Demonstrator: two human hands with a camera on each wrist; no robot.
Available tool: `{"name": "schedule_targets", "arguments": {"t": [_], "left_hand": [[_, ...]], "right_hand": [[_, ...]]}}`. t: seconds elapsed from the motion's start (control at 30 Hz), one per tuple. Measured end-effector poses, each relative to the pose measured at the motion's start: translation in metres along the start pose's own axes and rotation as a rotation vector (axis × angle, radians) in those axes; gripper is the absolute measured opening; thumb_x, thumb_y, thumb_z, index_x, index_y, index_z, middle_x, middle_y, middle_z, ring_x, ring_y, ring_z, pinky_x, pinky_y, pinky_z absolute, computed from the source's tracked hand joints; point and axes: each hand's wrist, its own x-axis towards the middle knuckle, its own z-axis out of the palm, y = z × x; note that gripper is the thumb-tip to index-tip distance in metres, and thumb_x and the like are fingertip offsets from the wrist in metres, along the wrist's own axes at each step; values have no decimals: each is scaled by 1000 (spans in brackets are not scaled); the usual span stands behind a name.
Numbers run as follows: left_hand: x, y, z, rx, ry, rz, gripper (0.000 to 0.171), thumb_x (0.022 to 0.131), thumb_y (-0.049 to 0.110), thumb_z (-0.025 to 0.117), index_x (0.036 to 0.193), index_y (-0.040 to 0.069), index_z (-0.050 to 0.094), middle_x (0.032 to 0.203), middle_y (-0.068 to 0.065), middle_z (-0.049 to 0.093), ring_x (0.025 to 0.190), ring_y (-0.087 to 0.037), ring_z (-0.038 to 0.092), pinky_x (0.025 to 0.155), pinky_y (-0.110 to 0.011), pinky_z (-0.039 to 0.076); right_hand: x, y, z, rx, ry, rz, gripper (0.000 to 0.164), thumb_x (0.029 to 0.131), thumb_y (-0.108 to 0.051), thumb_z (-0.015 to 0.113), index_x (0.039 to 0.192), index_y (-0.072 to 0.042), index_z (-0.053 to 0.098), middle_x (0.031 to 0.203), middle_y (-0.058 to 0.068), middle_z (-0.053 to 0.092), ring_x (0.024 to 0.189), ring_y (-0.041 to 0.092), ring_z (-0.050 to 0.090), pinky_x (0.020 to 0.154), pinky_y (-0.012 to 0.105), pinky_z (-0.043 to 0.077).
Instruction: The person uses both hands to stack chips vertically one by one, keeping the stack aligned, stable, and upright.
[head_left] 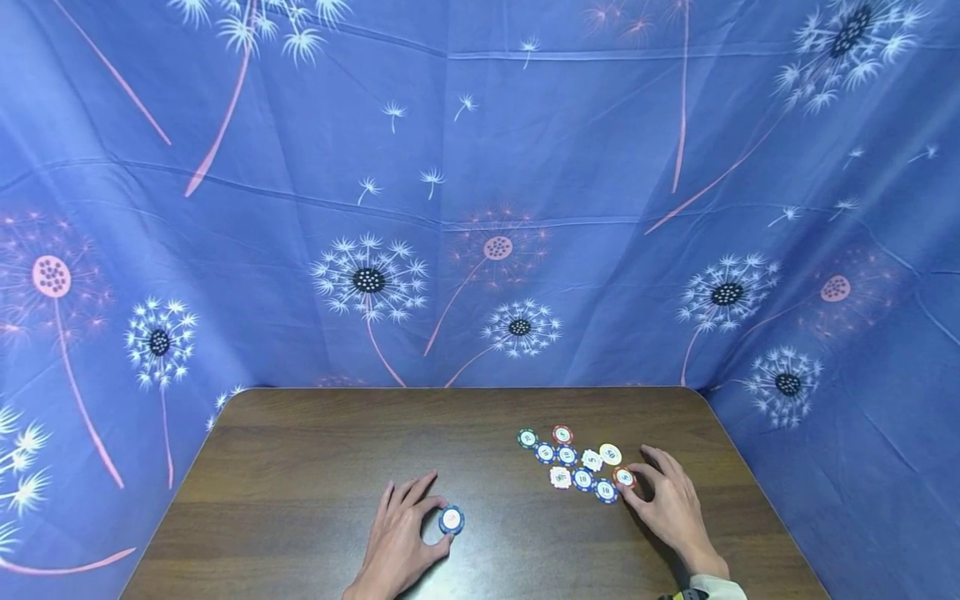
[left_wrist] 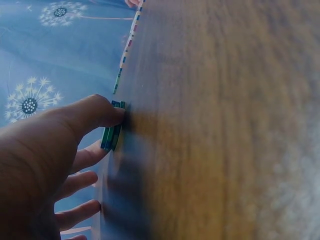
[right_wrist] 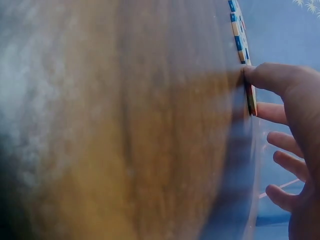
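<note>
Between thumb and index finger, my left hand (head_left: 399, 531) pinches a short stack of poker chips (head_left: 452, 520) over the front middle of the table. Its top chip has a blue rim and a pale centre; edge-on in the left wrist view, the stack (left_wrist: 111, 134) shows more than one layer, greenish in colour. My right hand (head_left: 672, 506) pinches an orange-red poker chip (head_left: 624, 477) marked 5, at the right end of a loose group of chips. The thumb partly covers that chip's edge in the right wrist view. The other fingers of both hands are spread apart.
Several loose chips lie flat and close together on the right half: blue chips (head_left: 582, 479) marked 10, white ones (head_left: 560, 477), a yellow one (head_left: 611, 454), a green one (head_left: 527, 438) and a red one (head_left: 562, 435). Blue dandelion-print cloth (head_left: 480, 150) hangs around the brown wooden table (head_left: 315, 467).
</note>
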Motion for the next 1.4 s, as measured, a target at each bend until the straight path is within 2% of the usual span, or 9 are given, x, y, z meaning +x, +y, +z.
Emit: {"name": "schedule_targets", "arguments": {"t": [0.3, 0.6, 0.77, 0.97, 1.07, 1.2, 1.4], "left_hand": [[2, -1, 0, -21, 10, 19, 37, 71, 35, 94, 103, 22, 79, 150, -9, 63, 137, -39, 57, 119, -71, 33], [4, -3, -1, -34, 22, 30, 37, 71, 33, 94, 103, 21, 78, 149, -10, 64, 135, -39, 58, 120, -71, 33], [4, -3, -1, -33, 16, 25, 38, 71, 33, 94, 103, 21, 79, 150, -10, 63, 136, -38, 58, 120, -71, 32], [5, -4, -1, -29, 0, 19, 38, 72, 34, 94, 105, 21, 79, 151, -10, 63, 137, -38, 57, 121, -71, 32], [5, -4, -1, -31, -6, 18, 38, 73, 34, 94, 105, 21, 79, 151, -10, 62, 137, -38, 57, 121, -71, 32], [6, -6, -1, -40, -9, 12, 38, 73, 33, 94, 105, 21, 79, 152, -10, 62, 138, -38, 56, 121, -71, 31], [6, -6, -1, -30, -8, 12, 38, 72, 34, 95, 105, 21, 79, 151, -10, 62, 138, -37, 57, 120, -71, 32]], "right_hand": [[-1, -7, -8, -11, 22, 9, 33, 73, -23, 96, 97, -7, 80, 136, 22, 64, 129, 47, 54, 97, 68, 45], [2, -30, -7, 23, 2, -105, 33, 72, -22, 96, 98, -10, 80, 139, 19, 64, 132, 45, 55, 95, 67, 47], [8, -48, -5, 53, 22, -156, 34, 72, -21, 96, 99, -10, 80, 142, 18, 64, 132, 45, 55, 97, 63, 45], [16, -74, 2, 101, 12, -212, 35, 70, -21, 97, 99, -11, 80, 142, 20, 65, 135, 49, 54, 100, 72, 47], [18, -90, 10, 123, -4, -259, 34, 71, -24, 96, 99, -13, 80, 143, 16, 66, 135, 47, 56, 101, 68, 47], [22, -114, 24, 150, -37, -341, 33, 72, -27, 95, 99, -17, 80, 145, 10, 66, 135, 42, 58, 104, 62, 47], [24, -148, 43, 172, -151, -403, 32, 78, -36, 94, 103, -22, 78, 151, 7, 62, 140, 41, 56, 106, 63, 51]]}}
